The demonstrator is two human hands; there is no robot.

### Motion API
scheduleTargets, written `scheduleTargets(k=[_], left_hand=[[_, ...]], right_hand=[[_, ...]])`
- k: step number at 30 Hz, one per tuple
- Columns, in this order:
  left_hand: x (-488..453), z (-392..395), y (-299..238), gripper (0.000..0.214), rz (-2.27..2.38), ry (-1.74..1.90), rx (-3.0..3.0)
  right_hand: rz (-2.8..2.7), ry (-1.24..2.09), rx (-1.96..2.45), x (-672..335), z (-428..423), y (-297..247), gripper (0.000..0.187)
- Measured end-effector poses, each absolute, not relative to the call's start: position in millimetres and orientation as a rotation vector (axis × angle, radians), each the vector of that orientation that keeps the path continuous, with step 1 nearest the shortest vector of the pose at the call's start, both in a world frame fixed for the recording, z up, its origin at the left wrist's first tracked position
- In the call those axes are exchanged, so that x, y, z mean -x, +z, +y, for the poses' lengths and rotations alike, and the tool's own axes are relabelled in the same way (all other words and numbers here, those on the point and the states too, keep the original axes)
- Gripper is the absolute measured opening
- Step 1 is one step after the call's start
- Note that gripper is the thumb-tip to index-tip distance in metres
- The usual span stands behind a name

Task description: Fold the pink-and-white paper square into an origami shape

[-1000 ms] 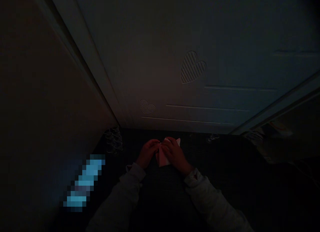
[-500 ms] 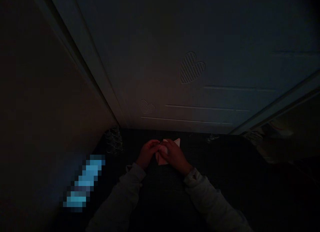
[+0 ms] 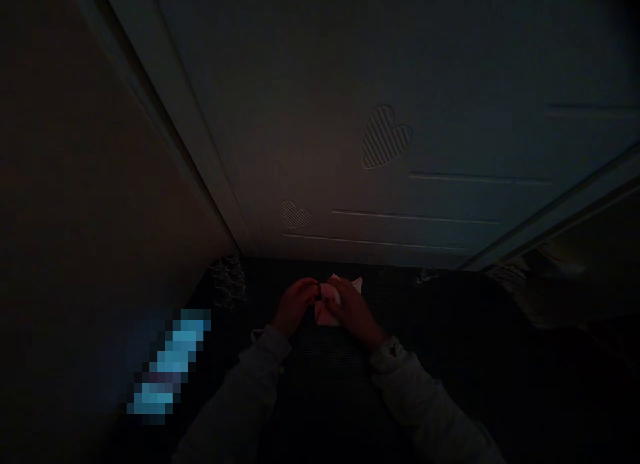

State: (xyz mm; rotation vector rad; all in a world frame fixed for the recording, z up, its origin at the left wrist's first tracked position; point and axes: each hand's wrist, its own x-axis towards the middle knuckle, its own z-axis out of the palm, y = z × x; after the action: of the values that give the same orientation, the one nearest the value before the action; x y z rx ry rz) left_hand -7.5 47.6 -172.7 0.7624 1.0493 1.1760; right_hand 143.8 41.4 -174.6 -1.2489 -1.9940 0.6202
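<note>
In very dim light, my right hand (image 3: 356, 312) is closed on a pale pinkish cloth or paper (image 3: 327, 313), with corners sticking out past the fingers. My left hand (image 3: 295, 305) is just to its left, fingers bent and pressed together. At its fingertips, against the pale piece, shows a small dark shape (image 3: 319, 291), too dim to name. Both hands are over the dark tabletop (image 3: 320, 384), close to its far edge.
A heap of shiny ring-shaped things (image 3: 229, 281) lies at the back left, a smaller group of them (image 3: 425, 277) at the back right. A glowing, pixelated rectangle (image 3: 170, 367) is at left. Behind rises a pale panel (image 3: 320, 131) with embossed hearts.
The pale piece has shifted slightly and is bunched more under my right hand. My left fingertips have drawn a little apart from my right hand, exposing the small dark shape.
</note>
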Motion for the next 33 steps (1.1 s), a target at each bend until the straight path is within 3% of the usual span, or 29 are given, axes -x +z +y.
scheduleTargets(k=[33], left_hand=[[6.4, 45.5, -166.8, 0.022, 0.986, 1.087, -0.901]], right_hand=[[-1.916, 0.528, 1.423, -140.7, 39.2, -173.2, 0.018]])
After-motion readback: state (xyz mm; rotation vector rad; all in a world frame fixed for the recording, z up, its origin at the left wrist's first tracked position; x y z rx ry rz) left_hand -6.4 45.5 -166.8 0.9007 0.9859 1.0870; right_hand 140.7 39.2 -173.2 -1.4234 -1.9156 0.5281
